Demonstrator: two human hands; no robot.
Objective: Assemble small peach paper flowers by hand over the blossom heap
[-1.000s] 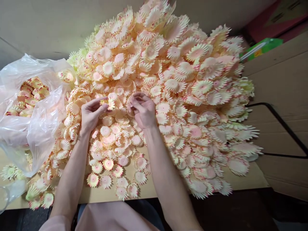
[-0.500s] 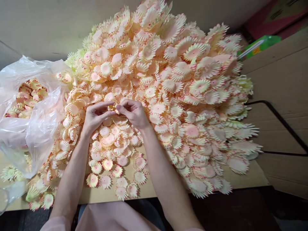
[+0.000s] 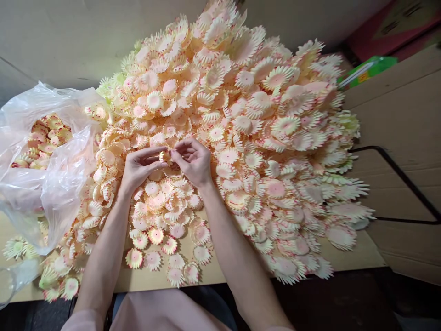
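Note:
A huge heap of cream and pink fabric flower petals [image 3: 248, 119] covers the table [image 3: 358, 255]. My left hand [image 3: 138, 166] and my right hand [image 3: 193, 161] meet over the middle of the heap. Both pinch one small flower piece [image 3: 166, 156] between their fingertips. Several loose petals [image 3: 161, 239] lie flat on the table between my forearms.
A clear plastic bag [image 3: 44, 174] holding more petals lies open at the left. Cardboard sheets [image 3: 403, 124] and a black metal frame [image 3: 396, 170] stand at the right. A green box [image 3: 368, 71] sits at the back right. A wall rises behind the heap.
My right hand has moved left and joined my left hand on the small flower piece. The hands were apart a second ago.

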